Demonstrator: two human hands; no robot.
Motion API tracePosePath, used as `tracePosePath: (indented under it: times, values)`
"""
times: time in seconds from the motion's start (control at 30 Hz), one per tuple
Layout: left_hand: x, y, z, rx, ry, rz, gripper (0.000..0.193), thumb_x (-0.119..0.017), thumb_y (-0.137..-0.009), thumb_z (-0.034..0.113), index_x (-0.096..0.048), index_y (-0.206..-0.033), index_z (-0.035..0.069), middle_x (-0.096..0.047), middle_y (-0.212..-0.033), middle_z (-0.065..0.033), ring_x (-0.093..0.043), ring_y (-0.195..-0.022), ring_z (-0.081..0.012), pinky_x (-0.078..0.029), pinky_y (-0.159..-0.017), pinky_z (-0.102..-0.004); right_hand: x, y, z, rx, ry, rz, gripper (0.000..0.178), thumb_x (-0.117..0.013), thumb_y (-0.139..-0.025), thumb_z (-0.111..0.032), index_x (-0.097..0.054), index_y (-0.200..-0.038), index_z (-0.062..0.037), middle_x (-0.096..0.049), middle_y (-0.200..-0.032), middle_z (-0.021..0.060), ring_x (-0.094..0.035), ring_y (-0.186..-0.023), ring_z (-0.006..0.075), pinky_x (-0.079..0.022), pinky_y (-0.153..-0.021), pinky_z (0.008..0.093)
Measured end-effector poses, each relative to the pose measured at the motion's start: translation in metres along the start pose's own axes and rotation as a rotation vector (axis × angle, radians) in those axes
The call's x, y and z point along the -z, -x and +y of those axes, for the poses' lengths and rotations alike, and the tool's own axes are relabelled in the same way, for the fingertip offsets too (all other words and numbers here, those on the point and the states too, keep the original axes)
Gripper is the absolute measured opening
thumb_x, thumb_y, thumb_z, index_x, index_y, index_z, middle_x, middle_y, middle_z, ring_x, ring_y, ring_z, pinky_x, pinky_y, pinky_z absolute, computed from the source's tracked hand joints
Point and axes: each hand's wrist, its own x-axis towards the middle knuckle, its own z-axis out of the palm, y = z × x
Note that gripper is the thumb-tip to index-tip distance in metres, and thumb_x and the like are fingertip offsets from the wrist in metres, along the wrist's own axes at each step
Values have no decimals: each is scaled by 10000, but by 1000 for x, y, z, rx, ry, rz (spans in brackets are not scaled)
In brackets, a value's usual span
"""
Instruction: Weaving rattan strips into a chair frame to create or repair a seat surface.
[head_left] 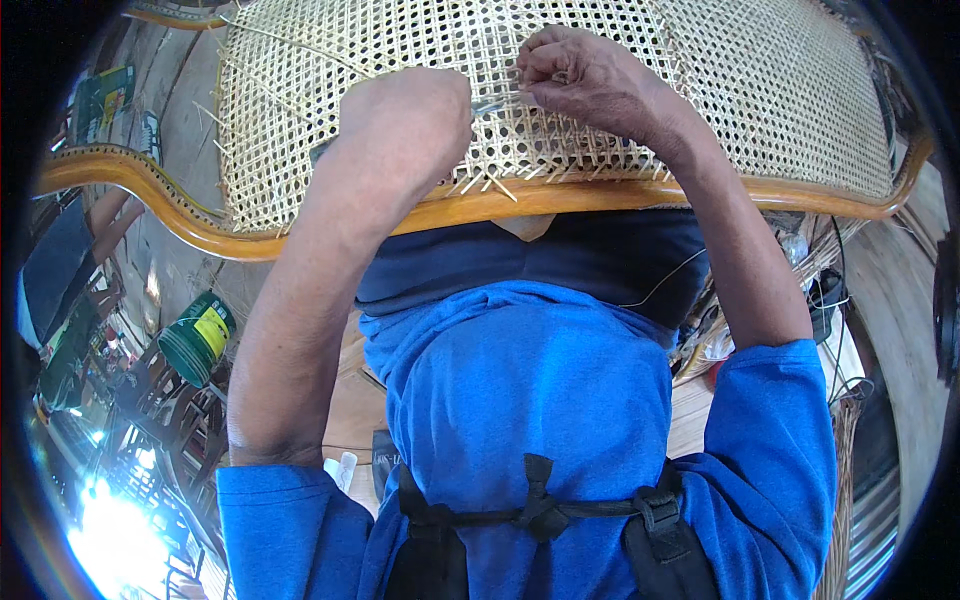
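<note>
A pale woven cane panel (790,90) fills a curved, varnished wooden frame (560,194) across my lap. Over its left-middle part, my left hand (408,115) is closed, back upward. A slim greyish tip pokes out beside its fingers toward the right, and a dark end shows at its other side, like a slim tool; most of it is hidden. My right hand (590,85) hovers at the weave a little to the right, fingers curled in a pinch. What lies between them is too small to make out. Loose cane ends (488,186) stick out over the near rail.
Long loose cane strands (300,45) cross the panel's far left. A green bucket with a yellow label (197,338) is on the left, near dark wooden chair parts (180,420). Another green container (103,100) stands farther back. Bundled cane (843,480) and a dark cord (838,290) lie at right.
</note>
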Motion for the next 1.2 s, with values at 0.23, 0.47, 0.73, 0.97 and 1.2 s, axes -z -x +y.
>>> tracePosePath:
  times: [0.23, 0.47, 0.73, 0.97, 1.2]
  values:
    - [29, -15, 19, -53, -157, -123, 227, -521, -817, 143, -671, -894, -9, -671, -871, -205, -668, -843, -340, -531, -732, -440, 7, -8, -4, -147, -6, -142, 208, -623, -832, -150, -631, -971, 5, -582, -953, 79, -588, -787, 173, -501, -711, 307]
    - [6, -23, 14, -187, -124, -30, 200, -527, -834, 150, -656, -855, -1, -657, -841, -217, -662, -810, -337, -526, -708, -453, -1, -1, 8, -93, 65, 38, 167, -562, -846, -107, -641, -939, 7, -586, -812, 89, -587, -685, 197, -498, -632, 325]
    - [-16, -5, 9, -140, 8, 193, 193, -530, -820, 137, -681, -794, 19, -672, -764, -169, -675, -762, -326, -537, -689, -429, -13, -8, 4, 27, 170, 74, 177, -556, -832, -134, -624, -834, 30, -593, -761, 102, -570, -664, 204, -469, -619, 370]
    - [-10, -8, 13, -188, -28, 137, 217, -506, -850, 167, -632, -826, -8, -648, -786, -214, -648, -777, -379, -520, -682, -469, 2, -6, -4, -198, -11, -28, 218, -543, -763, -138, -655, -859, 23, -572, -620, 91, -514, -538, 161, -436, -511, 312]
    - [-21, -13, 6, -130, 37, 172, 266, -516, -871, 216, -644, -811, -9, -651, -788, -209, -652, -783, -364, -517, -687, -467, -21, -14, -8, -1, 401, 117, 201, -597, -845, -165, -674, -809, 18, -640, -773, 176, -634, -717, 276, -517, -711, 373]
